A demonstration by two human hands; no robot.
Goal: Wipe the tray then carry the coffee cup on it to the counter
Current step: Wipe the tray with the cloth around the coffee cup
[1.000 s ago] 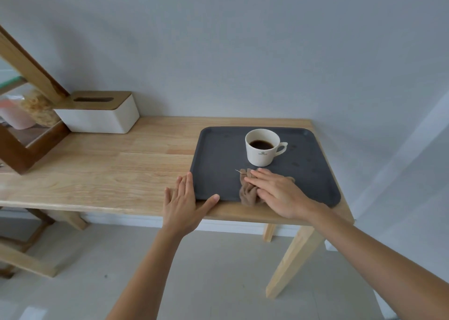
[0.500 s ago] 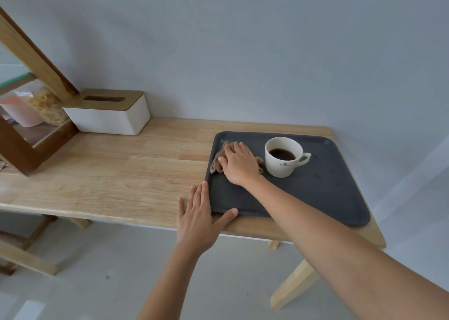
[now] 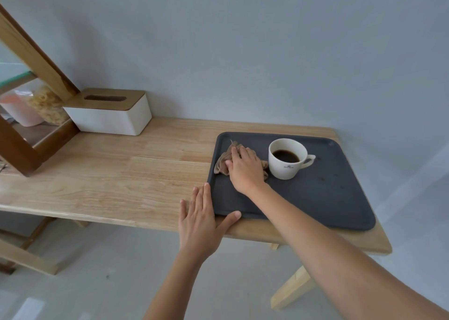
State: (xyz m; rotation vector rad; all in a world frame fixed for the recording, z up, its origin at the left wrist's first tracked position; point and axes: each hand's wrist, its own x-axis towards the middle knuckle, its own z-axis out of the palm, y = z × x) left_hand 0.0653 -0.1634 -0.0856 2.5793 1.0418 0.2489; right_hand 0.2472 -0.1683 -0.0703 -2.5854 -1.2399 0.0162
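A dark grey tray [image 3: 323, 198] lies on the right end of a wooden table [image 3: 121, 178]. A white coffee cup [image 3: 286, 159] with black coffee stands on its far middle, handle to the right. My right hand [image 3: 245, 169] presses flat on a crumpled brown cloth [image 3: 222, 161] at the tray's far left part, just left of the cup. My left hand [image 3: 201, 220] rests with fingers spread on the table at the tray's near left corner, thumb against the tray's front rim.
A white tissue box with a wooden lid [image 3: 109, 111] stands at the back left by the wall. A wooden shelf frame [image 3: 29, 76] with jars rises at the far left. The table's front edge is near my left wrist; floor lies below.
My right hand has slid the cloth from the tray's near edge, in front of the cup, to the far left beside the cup. My left hand stays at the tray's corner.
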